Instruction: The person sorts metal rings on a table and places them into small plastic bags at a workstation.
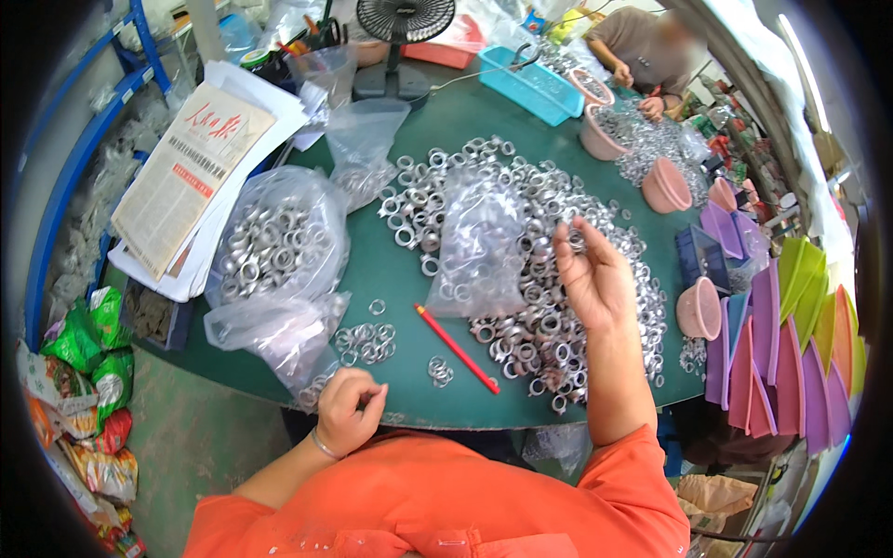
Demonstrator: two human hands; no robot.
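Note:
My right hand is raised over the right side of a large pile of silver metal rings, its fingertips pinching one metal ring. My left hand rests curled at the table's near edge, beside the mouth of a clear plastic bag. Whether anything is inside its fingers is hidden. Just beyond it lies a small group of thin rings, with a smaller cluster to the right. A red pencil-like stick lies slanted between that cluster and the big pile.
An empty-looking clear bag covers part of the pile. To the left stand a filled bag and newspapers. A fan, a blue tray and pink bowls are farther back. Another person works at far right.

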